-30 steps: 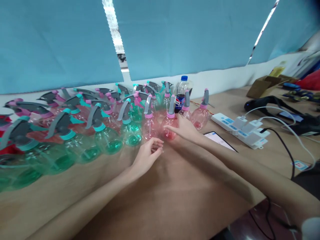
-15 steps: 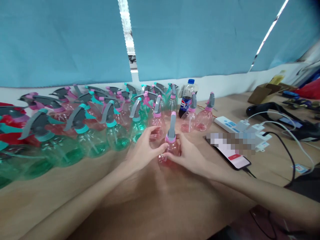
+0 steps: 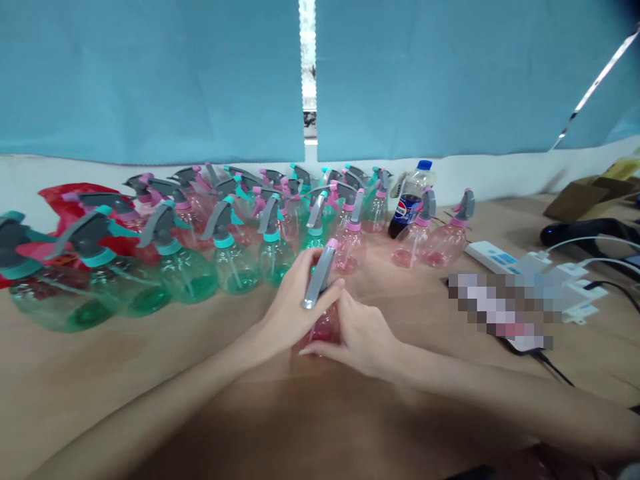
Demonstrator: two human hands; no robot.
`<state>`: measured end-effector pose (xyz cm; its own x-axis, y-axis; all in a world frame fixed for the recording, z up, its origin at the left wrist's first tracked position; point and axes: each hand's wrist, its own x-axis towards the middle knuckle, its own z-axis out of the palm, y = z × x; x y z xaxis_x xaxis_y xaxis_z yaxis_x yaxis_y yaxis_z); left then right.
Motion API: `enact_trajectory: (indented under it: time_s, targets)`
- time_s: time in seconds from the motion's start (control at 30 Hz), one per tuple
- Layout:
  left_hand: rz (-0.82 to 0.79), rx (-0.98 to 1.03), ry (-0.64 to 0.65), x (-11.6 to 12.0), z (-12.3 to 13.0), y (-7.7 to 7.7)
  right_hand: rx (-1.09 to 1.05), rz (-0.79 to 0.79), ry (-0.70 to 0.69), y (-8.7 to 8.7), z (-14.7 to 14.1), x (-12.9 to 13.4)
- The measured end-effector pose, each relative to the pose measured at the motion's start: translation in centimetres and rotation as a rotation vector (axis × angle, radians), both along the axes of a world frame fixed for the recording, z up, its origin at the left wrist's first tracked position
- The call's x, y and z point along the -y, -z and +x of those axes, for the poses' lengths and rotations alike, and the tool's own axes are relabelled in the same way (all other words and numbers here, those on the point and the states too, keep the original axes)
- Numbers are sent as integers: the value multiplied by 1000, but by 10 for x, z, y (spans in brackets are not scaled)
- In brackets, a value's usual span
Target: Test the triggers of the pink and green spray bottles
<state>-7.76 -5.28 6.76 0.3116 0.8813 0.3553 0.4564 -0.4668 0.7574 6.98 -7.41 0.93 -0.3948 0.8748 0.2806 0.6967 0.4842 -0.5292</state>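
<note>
A pink spray bottle (image 3: pixel 325 328) stands on the brown table in front of me, its grey sprayer with a pink tip slanting toward me. My left hand (image 3: pixel 295 300) is wrapped round the sprayer neck, thumb in front. Lower down, my right hand (image 3: pixel 363 333) grips the bottle's body from the right. The collar is hidden by my fingers. Just behind stands another pink spray bottle (image 3: pixel 349 250). A row of green spray bottles with turquoise collars, such as one green bottle (image 3: pixel 237 267), stretches to the left.
More pink and green sprayers crowd along the wall, near a red bag (image 3: pixel 75 200). A cola bottle (image 3: pixel 407 200) stands behind two pink bottles. To the right lie a phone (image 3: pixel 500 313), a power strip (image 3: pixel 493 257) with cables, a black device (image 3: pixel 570 233) and a cardboard box (image 3: pixel 575 200).
The view has turned left. Both hands have closed in on the pink bottle, my left hand now higher round its neck. The sprayer has turned and leans toward me.
</note>
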Motion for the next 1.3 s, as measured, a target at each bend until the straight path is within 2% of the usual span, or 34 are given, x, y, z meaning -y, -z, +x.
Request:
enact_trajectory:
  time_s: [0.1,0.3,0.47,0.67,0.87,1.3]
  targets:
    - [8,27,-7,0,-8,2,17,28,-15,3,-8,0]
    - [138,36,-15,-2,-17,7,32,39,-47,4,-14,3]
    - [109,58,-5,-1,-18,8,41,50,-105,5,-7,2]
    - [112,76,16,-2,-17,9,65,168,-283,26,12,-15]
    - [73,76,39,-2,-17,8,119,118,-379,46,21,-20]
    - [185,58,68,1,-17,5,124,65,-451,48,33,-40]
